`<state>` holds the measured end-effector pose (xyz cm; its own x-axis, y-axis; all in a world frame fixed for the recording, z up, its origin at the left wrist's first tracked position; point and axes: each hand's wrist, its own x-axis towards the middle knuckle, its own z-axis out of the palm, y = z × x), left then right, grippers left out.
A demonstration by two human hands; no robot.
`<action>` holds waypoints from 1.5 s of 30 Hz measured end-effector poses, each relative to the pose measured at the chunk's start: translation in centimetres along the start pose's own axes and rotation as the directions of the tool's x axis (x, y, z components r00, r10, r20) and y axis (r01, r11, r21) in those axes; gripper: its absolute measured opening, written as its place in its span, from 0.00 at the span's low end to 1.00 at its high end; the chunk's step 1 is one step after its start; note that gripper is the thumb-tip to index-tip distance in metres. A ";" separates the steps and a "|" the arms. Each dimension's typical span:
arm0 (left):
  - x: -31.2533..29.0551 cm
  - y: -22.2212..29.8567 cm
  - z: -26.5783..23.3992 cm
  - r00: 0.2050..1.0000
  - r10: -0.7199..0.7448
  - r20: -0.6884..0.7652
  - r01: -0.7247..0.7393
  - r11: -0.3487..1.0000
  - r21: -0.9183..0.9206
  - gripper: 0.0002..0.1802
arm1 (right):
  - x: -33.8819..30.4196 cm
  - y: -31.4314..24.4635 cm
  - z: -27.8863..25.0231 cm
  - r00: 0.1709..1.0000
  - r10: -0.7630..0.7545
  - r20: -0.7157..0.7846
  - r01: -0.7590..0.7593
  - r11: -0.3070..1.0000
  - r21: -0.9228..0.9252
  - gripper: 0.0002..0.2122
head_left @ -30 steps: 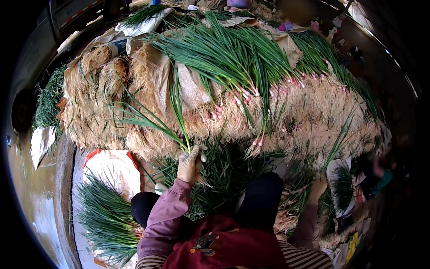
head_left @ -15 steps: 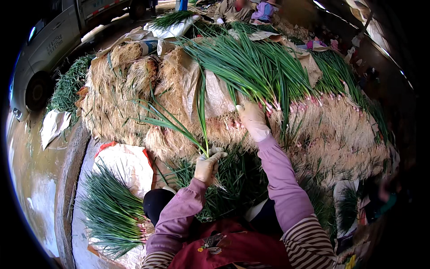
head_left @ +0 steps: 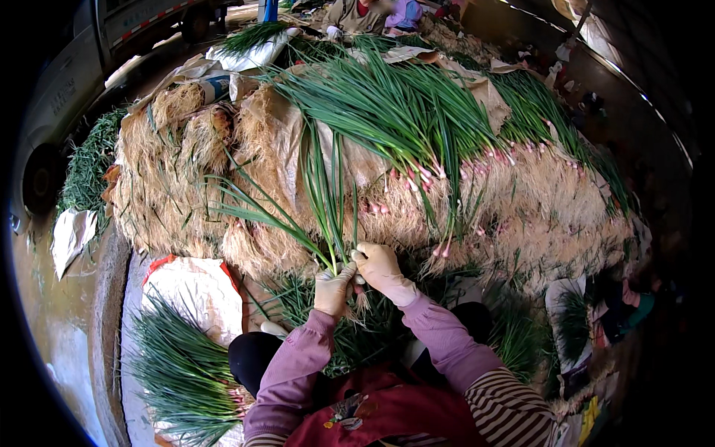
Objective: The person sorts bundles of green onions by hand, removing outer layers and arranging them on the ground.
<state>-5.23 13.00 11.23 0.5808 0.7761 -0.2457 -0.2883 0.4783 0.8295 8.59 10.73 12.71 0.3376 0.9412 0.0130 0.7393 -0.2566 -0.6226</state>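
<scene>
My left hand point(head_left: 333, 291), in a pale glove, is closed round the lower ends of a few spring onions point(head_left: 322, 216). Their long green leaves fan up and away to the left, and roots dangle below the fist. Right beside it, my gloved right hand point(head_left: 379, 267) pinches a spring onion at the bunch, its fingertips meeting the left hand's. Past both hands lies a thick row of spring onions point(head_left: 387, 112), pink bulbs toward me, on a heap of pale, stringy roots point(head_left: 529, 194). A couple of stalks hang down over the heap's near face.
At lower left, a sorted pile of spring onions point(head_left: 182, 365) rests by a white sack point(head_left: 201, 287). Cut green leaves point(head_left: 365, 343) cover the ground between my knees. A vehicle point(head_left: 56, 112) stands at far left; other people point(head_left: 357, 18) sit beyond the heap.
My right hand has come back from the row to my left hand, bringing another spring onion. The bunch at the left hand looks fuller. The view has shifted slightly.
</scene>
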 end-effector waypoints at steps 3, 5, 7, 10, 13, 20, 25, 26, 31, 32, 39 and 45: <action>0.1 -0.7 -0.4 0.990 0.118 -0.077 -0.117 0.993 0.014 0.10 | 0.4 1.8 -0.4 0.981 0.048 0.188 0.078 0.791 -0.606 0.07; 0.1 -0.6 -1.0 0.986 0.143 -0.085 -0.148 0.988 -0.051 0.10 | 0.5 0.2 -4.1 0.910 0.045 0.413 0.222 0.788 -0.575 0.09; -0.3 -0.2 -0.7 0.993 0.100 -0.055 -0.103 0.993 -0.063 0.14 | 3.0 -2.3 -7.3 0.993 -0.111 0.037 0.115 0.879 -0.463 0.11; -0.1 0.0 -1.1 0.999 0.010 0.046 -0.007 0.997 -0.076 0.18 | 9.6 -4.3 -10.8 0.921 -0.237 -0.310 -0.008 0.783 -0.622 0.12; 0.0 0.6 -0.5 0.996 -0.058 0.067 0.061 0.997 -0.046 0.12 | 15.2 -1.3 -10.6 0.945 -0.235 -0.228 -0.028 0.635 -0.772 0.04; 0.3 0.7 0.6 0.989 -0.118 0.090 0.130 0.980 -0.149 0.10 | 3.7 -3.7 -5.9 0.987 -0.152 0.050 0.160 0.952 -0.262 0.13; -0.7 0.0 0.5 0.998 -0.025 0.065 0.024 1.000 0.012 0.10 | -1.0 -2.3 -2.3 0.994 -0.069 -0.089 0.070 0.997 0.011 0.10; -0.8 0.2 0.9 1.000 -0.001 0.030 0.002 1.000 -0.020 0.10 | -1.0 -0.3 -1.4 0.966 -0.112 -0.233 0.087 0.990 -0.115 0.09; -1.8 0.7 0.6 0.999 0.042 -0.023 -0.040 0.994 0.100 0.11 | -5.0 4.0 -4.3 0.847 0.106 0.521 -0.086 0.994 -0.063 0.12; -1.9 0.4 0.4 1.000 0.017 0.003 -0.017 0.996 0.086 0.11 | -5.7 5.1 -4.6 0.989 0.049 0.138 -0.049 0.999 0.002 0.12; -1.2 -0.2 1.0 0.968 -0.133 0.215 0.130 0.991 0.027 0.12 | -3.7 14.4 -9.3 0.881 0.436 -0.187 -0.184 0.677 0.713 0.09; -1.8 0.4 2.3 0.974 -0.112 0.197 0.112 0.994 0.011 0.18 | -7.4 6.2 -4.7 0.793 0.185 -0.581 0.144 0.869 0.474 0.07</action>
<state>-4.59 10.85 13.15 0.7477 0.6218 -0.2331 -0.2134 0.5575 0.8023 13.42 1.17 12.43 0.7431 0.5707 0.3495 0.4148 0.0171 -0.9097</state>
